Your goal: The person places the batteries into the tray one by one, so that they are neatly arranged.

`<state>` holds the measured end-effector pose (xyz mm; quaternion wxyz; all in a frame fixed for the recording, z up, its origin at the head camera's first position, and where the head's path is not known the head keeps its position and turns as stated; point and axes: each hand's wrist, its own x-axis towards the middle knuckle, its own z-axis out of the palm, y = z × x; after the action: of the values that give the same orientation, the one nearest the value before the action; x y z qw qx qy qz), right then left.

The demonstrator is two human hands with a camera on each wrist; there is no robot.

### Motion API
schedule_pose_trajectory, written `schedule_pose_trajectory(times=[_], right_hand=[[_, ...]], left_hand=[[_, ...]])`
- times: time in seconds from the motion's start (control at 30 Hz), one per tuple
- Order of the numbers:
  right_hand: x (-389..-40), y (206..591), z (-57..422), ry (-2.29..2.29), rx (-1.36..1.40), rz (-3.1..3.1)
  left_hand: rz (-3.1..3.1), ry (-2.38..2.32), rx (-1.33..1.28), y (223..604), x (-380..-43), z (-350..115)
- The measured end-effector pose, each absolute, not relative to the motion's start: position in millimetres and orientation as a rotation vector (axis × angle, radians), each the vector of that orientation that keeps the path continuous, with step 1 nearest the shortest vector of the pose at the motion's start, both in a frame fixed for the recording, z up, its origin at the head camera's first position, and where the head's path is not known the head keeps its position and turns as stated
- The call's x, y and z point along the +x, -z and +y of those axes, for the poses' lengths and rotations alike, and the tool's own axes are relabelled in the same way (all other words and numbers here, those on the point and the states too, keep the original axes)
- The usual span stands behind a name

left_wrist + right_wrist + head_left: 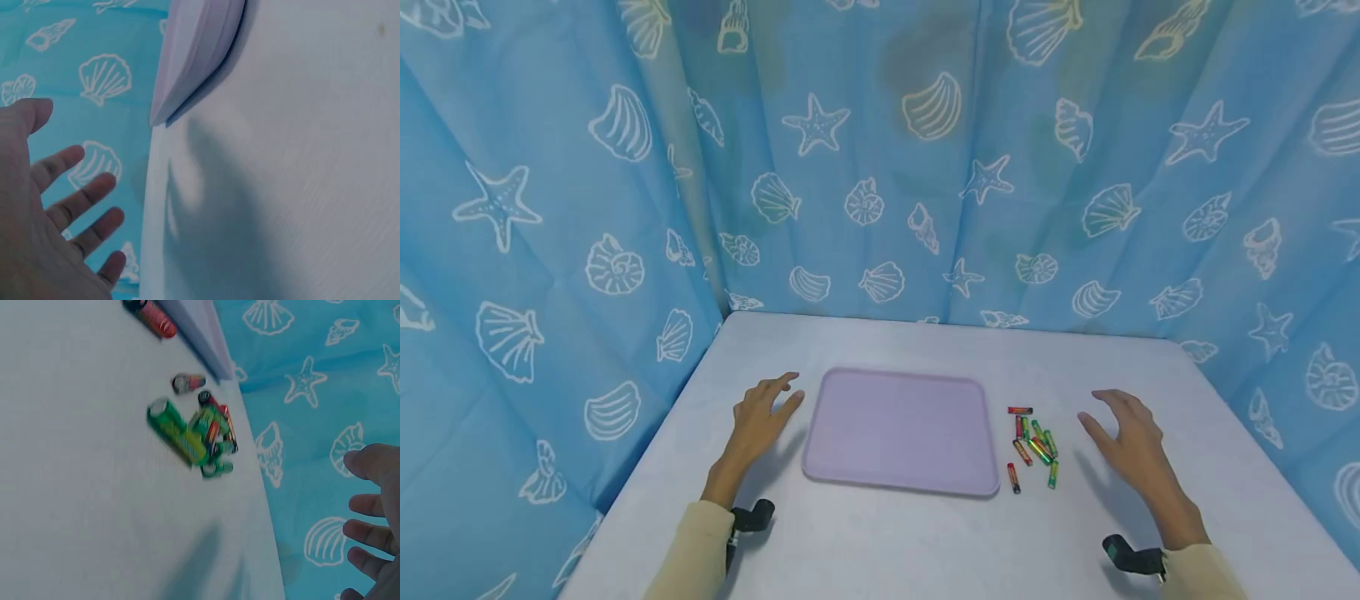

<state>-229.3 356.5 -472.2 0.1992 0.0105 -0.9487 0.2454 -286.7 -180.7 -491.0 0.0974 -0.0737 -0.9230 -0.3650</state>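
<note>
I am holding my left hand (763, 423) and right hand (1131, 440) raised over the tabletop (910, 558), fingers loosely spread and gripping nothing, the left just off the purple tray's (900, 431) left edge. The tray is lying near the tabletop's middle, probably so that both hands are reaching it equally. The batteries (1041, 451) are sitting loosely clustered between its right edge and my right hand, presumably for that hand's convenience. Room is running beyond the tray to the tabletop's far edge, where the curtain (880, 150) is hanging, and along its near edge.
</note>
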Motion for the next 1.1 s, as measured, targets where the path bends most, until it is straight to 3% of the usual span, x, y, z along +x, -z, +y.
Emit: schedule_pose_trajectory(times=[0.4, 1.1], right_hand=[[-227.1, 483.1, 333.7, -0.847, 0.072, -2.648], [-222.4, 509.5, 312.8, -0.987, 0.236, -2.592]], left_hand=[[-2.636, 1.393, -0.152, 501.9, -284.9, -167.8], [-2.647, 1.429, -0.208, 517.2, -281.5, -164.8]])
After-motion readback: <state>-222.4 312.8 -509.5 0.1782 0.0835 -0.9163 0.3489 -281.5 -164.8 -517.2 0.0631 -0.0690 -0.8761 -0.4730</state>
